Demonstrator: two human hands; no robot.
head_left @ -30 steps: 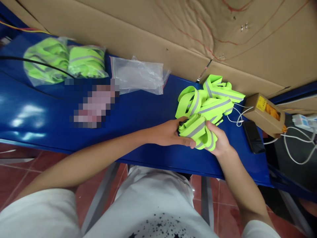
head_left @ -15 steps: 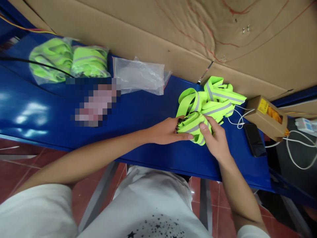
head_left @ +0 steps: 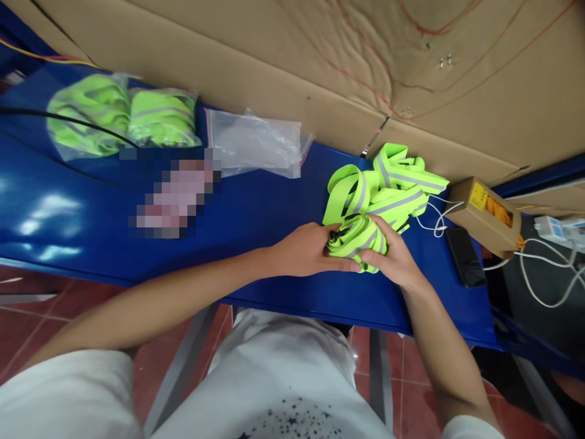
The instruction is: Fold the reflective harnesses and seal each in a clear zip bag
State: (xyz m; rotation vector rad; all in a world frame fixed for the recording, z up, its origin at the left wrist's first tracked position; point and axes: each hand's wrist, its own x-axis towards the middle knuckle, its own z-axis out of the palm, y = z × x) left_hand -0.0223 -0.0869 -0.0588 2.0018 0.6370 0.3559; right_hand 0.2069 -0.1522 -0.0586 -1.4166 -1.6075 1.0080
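Observation:
Between my two hands is a folded bundle of neon yellow-green reflective strap (head_left: 359, 239) with a grey stripe and a black piece at its left end. My left hand (head_left: 308, 251) grips the bundle's left side, its thumb along the near edge. On the right side, my right hand (head_left: 393, 253) is closed round it, thumb on the near face. Just behind my hands lies a loose heap of the same reflective strap (head_left: 402, 177) on the blue table (head_left: 260, 213).
Two clear bags of reflective straps (head_left: 89, 116) lie at the far left, beside flat clear zip bags (head_left: 253, 143). A pixelated patch covers something near them. On the right are a black phone (head_left: 465, 257), a cardboard box (head_left: 487, 213) and white cables (head_left: 546, 299).
The bundle is squeezed into a more compact shape and turned, so its black end shows more. My right thumb has slid down to its near edge.

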